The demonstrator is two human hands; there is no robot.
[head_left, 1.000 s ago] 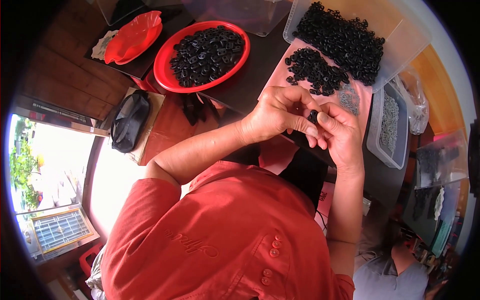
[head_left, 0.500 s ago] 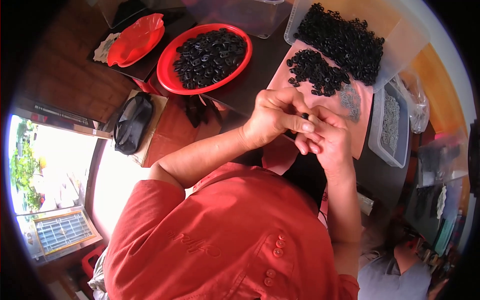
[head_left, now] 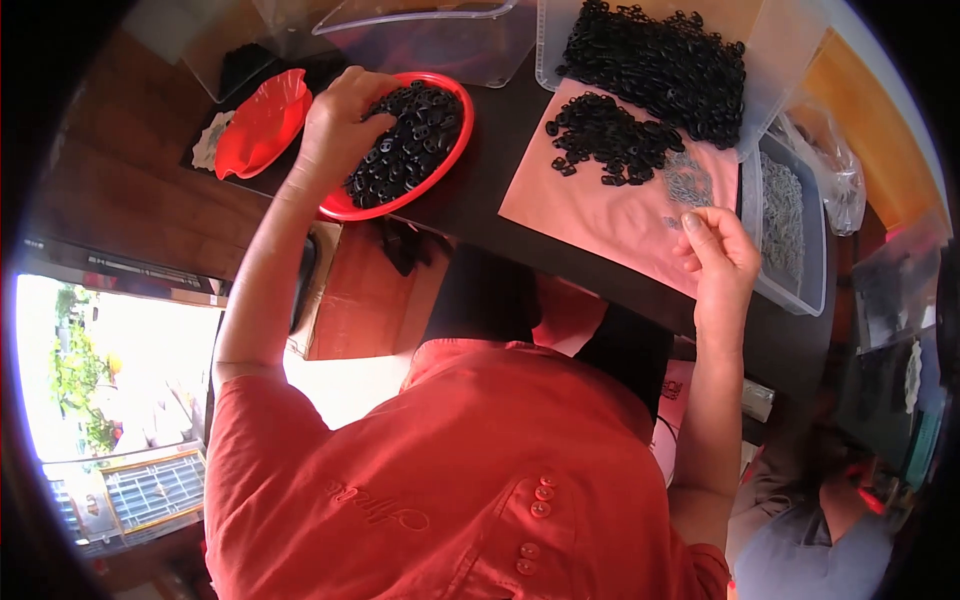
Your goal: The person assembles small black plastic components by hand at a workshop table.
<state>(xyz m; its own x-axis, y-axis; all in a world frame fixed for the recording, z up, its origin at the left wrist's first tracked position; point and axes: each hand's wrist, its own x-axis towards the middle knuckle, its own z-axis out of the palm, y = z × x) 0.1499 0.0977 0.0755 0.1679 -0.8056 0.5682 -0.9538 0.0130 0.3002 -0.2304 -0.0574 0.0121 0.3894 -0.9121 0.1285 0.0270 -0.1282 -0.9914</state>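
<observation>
My left hand (head_left: 345,115) is over the left side of a red basin (head_left: 464,135), which is heaped with small black oval pieces (head_left: 415,135) that have holes in them. Its thumb and fingers are apart, and no piece shows between them; the fingertips are partly hidden. On the right, my right hand (head_left: 718,250) has thumb and forefinger pinched together above a pink cloth (head_left: 590,225). Whatever sits in that pinch is too small to make out. Just beyond those fingers lies a small pile of thin grey metal pieces (head_left: 688,182), beside a loose heap of small black parts (head_left: 610,145).
A clear bin (head_left: 548,50) with many black parts (head_left: 655,75) stands at the back. To the right is a clear tub (head_left: 822,270) of grey metal pieces (head_left: 782,215). A red leaf-shaped dish (head_left: 262,125) sits far left. Another person's grey-clad leg (head_left: 820,550) shows at lower right.
My hands, together in front of me half a second ago around a small black piece, have parted. The left went to the basin, the right towards the grey metal pile. The view has shifted slightly.
</observation>
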